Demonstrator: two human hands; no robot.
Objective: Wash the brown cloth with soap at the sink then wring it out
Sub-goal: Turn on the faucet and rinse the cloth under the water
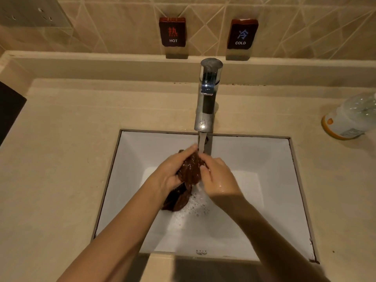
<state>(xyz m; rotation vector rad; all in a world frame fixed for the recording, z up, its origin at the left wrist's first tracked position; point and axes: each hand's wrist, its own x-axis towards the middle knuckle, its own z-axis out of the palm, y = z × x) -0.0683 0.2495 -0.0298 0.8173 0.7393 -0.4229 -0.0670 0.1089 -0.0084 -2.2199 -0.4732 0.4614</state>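
At the far left edge a dark flat thing (9, 112) sits on the counter (61, 159); what it is cannot be told. The white sink (264, 155) is set into the counter, and both hands work over its middle, likely so that the run-off falls into the basin.

The left hand (171, 174) has a closed grip: its fingers curl over the top and left of the cloth (190, 171), bunching it into a wad. A loose tail of cloth hangs below that hand and reaches down toward the sink floor. The wad is held just under the stream (201, 144) from the tap (207, 94), which suggests wetting or rinsing while rubbing. Suds (193, 208) lie on the sink floor just below the hands, so soap seems to be in the cloth already.

The right hand (218, 180) meets the wad from the right, its grip also closed, fingers and thumb pinching the cloth against the left hand. Wringing looks not yet begun, since the cloth is bunched, not twisted.

On the wall beyond, a HOT sign (173, 32) stands left of a COLD sign (242, 34). Far right, a pale bottle (350, 119) lies on the counter, well apart from the hands.
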